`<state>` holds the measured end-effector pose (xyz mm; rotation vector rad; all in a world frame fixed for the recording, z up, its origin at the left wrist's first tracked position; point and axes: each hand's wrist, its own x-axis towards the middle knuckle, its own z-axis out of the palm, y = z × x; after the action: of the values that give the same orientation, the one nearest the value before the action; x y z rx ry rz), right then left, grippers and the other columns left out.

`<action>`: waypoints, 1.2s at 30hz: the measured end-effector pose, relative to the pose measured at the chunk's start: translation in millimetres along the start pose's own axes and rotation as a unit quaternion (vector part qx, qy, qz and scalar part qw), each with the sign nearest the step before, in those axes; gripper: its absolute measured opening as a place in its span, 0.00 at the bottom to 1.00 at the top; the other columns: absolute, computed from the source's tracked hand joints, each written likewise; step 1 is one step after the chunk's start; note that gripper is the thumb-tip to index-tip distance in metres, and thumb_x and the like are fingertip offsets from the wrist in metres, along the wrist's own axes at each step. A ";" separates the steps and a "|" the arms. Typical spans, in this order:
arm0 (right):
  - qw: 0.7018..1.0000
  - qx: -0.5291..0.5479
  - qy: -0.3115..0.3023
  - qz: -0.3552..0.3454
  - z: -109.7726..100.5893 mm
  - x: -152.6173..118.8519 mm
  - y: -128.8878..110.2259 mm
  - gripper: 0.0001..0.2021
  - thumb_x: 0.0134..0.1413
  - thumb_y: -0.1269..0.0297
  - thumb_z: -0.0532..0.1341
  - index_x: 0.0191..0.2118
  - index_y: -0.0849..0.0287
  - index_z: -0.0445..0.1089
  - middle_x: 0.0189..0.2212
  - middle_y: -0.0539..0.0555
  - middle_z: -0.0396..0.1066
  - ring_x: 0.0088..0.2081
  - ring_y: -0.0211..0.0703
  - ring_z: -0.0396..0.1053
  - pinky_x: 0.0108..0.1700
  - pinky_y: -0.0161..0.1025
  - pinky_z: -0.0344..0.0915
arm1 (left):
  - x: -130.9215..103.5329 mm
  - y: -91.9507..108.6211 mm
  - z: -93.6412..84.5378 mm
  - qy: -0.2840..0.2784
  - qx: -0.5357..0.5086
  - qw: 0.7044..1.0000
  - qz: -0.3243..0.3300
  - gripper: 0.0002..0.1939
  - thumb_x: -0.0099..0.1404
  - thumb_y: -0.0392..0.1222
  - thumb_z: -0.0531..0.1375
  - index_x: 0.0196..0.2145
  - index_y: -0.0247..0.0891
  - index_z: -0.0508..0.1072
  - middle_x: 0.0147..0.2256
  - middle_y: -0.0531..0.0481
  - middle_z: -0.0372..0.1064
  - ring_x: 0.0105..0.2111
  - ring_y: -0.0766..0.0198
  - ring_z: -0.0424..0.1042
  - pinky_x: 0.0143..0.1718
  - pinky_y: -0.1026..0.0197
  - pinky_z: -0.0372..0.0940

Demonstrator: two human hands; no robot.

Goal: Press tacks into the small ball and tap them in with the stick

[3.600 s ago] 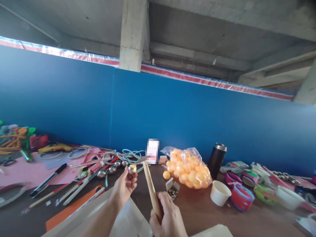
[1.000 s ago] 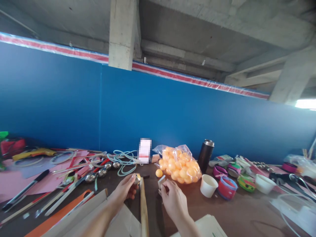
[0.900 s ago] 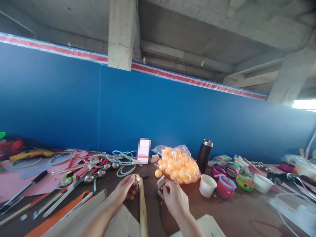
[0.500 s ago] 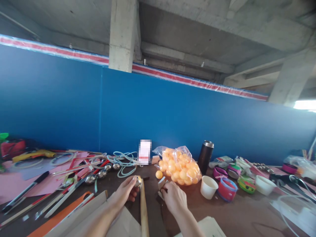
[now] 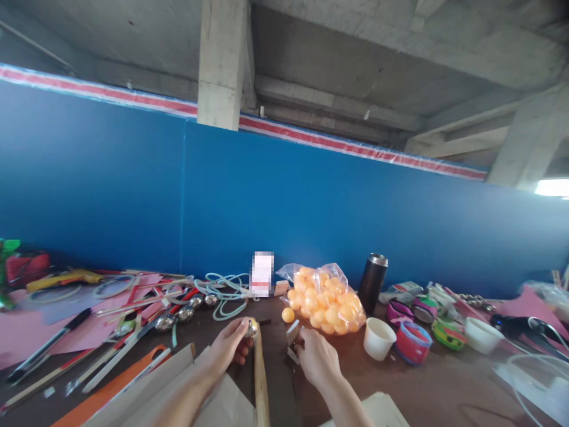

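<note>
A shiny silver ball (image 5: 251, 327) is pinched between the thumb and fingers of my left hand (image 5: 229, 344). Right beside the ball is the top end of a pale wooden stick (image 5: 261, 382); whether the two are joined I cannot tell. My right hand (image 5: 317, 356) is closed, fingertips down near the table, at a small pale strip (image 5: 292, 328). A second light scrap (image 5: 293, 356) shows below those fingertips. Just beyond my hands are a loose orange ball (image 5: 288, 315) and a clear bag of orange balls (image 5: 331, 302).
A white paper cup (image 5: 379, 339) and a dark thermos (image 5: 372, 284) stand right of the bag. Colourful wristbands (image 5: 413, 342) lie farther right. Several silver balls (image 5: 186, 312), sticks and a marker (image 5: 48, 346) clutter the left. Cardboard (image 5: 164, 388) lies under my left forearm.
The view has shifted very slightly, so things sit a little farther right. Both hands keep nearly the same place and grip; the right fingertips have moved slightly.
</note>
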<state>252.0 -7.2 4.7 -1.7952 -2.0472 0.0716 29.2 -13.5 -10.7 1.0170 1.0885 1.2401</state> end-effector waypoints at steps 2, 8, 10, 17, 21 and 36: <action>1.000 -0.001 0.003 -0.002 0.7 0.0 0.0 0.06 0.47 0.66 0.53 0.30 0.54 0.66 0.30 0.51 0.70 0.32 0.42 0.68 0.25 0.33 0.49 | 0.4 -0.7 -0.2 0.001 0.004 1.000 -0.001 0.28 0.54 0.59 0.54 0.45 0.35 0.65 0.22 0.52 0.66 0.18 0.71 0.63 0.16 0.69 0.58; 1.000 0.005 0.001 0.001 -0.1 -0.8 -0.7 0.06 0.48 0.64 0.53 0.31 0.53 0.66 0.31 0.51 0.70 0.33 0.43 0.68 0.26 0.33 0.50 | -1.6 1.2 1.0 -0.001 0.007 1.000 0.004 0.27 0.54 0.58 0.54 0.44 0.35 0.66 0.22 0.52 0.66 0.18 0.71 0.63 0.17 0.69 0.58; 1.000 0.008 -0.001 0.002 0.0 -0.5 -0.4 0.06 0.47 0.63 0.54 0.31 0.53 0.67 0.32 0.51 0.70 0.34 0.43 0.68 0.27 0.34 0.51 | -2.7 2.4 1.7 0.001 0.010 1.000 0.005 0.27 0.54 0.58 0.54 0.44 0.35 0.66 0.22 0.52 0.66 0.18 0.70 0.63 0.17 0.68 0.58; 1.000 0.010 -0.005 -0.003 1.8 -0.4 0.8 0.06 0.47 0.65 0.54 0.29 0.52 0.68 0.30 0.51 0.69 0.33 0.43 0.68 0.27 0.34 0.51 | -3.4 3.2 2.3 -0.002 0.020 1.000 0.014 0.27 0.54 0.59 0.54 0.43 0.34 0.66 0.22 0.52 0.66 0.18 0.70 0.63 0.17 0.68 0.58; 1.000 0.007 0.012 -0.005 3.7 0.1 0.9 0.06 0.48 0.66 0.52 0.30 0.53 0.66 0.32 0.50 0.69 0.33 0.42 0.67 0.25 0.33 0.49 | -1.2 0.6 1.1 -0.005 0.021 1.000 0.013 0.28 0.54 0.59 0.53 0.44 0.34 0.66 0.22 0.52 0.66 0.19 0.70 0.62 0.17 0.68 0.58; 0.975 0.191 0.113 -0.002 -8.0 -2.9 -9.6 0.09 0.57 0.58 0.47 0.32 0.54 0.60 0.29 0.50 0.70 0.32 0.43 0.68 0.30 0.35 0.56 | -12.1 9.3 10.4 -0.008 -0.076 0.997 -0.028 0.24 0.53 0.58 0.56 0.40 0.36 0.68 0.23 0.51 0.67 0.19 0.71 0.63 0.19 0.69 0.57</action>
<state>246.0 -13.4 14.1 -1.4882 -1.7372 0.2329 37.4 -24.9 1.3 0.8747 0.9888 1.2473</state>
